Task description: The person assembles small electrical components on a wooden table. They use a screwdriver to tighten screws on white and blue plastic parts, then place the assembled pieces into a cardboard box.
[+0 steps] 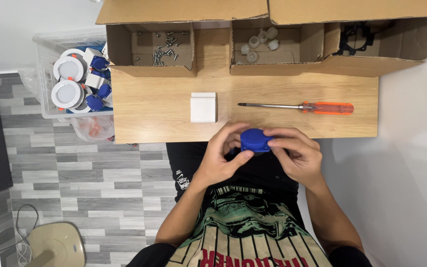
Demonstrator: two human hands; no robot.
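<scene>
Both hands meet just off the near edge of the wooden table (164, 113), above the person's lap, and between them sits a small blue plastic housing (255, 140). It is a squat, rounded-cornered block of solid royal blue with a smooth matte top; its underside is hidden by the fingers. On the left hand (221, 155) the grip is clamped on the housing, thumb pressed up against its near left corner and fingers curled over its far side. On the right hand (297, 153) the grip is likewise clamped on it, fingertips wrapped along its right edge. Just beyond the housing, on the table, stands a white square box (203, 107). Right of that box lies a screwdriver (297, 107) with an orange translucent handle, its shaft pointing left toward the box. Farther back from the white box, an open cardboard box (151, 49) holds loose screws (164, 48); to the right of it a second cardboard box (277, 54) holds pale translucent caps (259, 42), and a third compartment (386, 42) at the far right holds black ring-shaped parts (354, 38). Left of the table, a clear plastic bin (45, 74) carries round white downlights (67, 81) with more blue housings (97, 84) attached.
</scene>
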